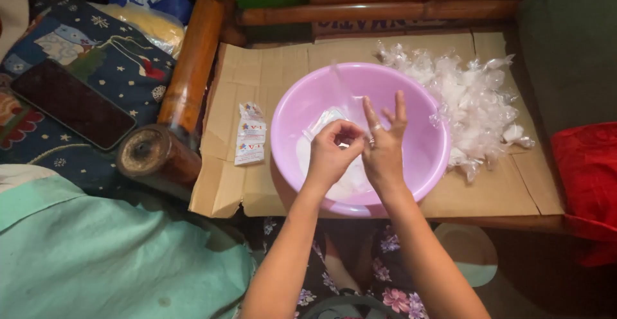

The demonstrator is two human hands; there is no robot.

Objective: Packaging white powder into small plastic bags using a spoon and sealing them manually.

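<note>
Both hands [357,149] pinch clear bag [324,121]; contents indistinct, over basin [424,145].

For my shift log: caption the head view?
Both hands, left hand and right hand, pinch a clear plastic bag over a pink basin.

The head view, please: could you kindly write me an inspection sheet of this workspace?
Surface: flattened cardboard laid over a wooden bench, bamboo rail at the back.
Job's things: pink basin with white powder in it; small clear bag held over it; pile of tied clear bags at the basin's right.
Clutter: strip of white sachets left of the basin; dark phone on a patterned cushion.
Grip: left hand pinches the bag; right hand, rings on it, touches the bag's mouth, fingers partly raised.
Cables: nothing seen.
Surroundings: cardboard box behind, red cloth at right, green fabric at lower left.
</note>
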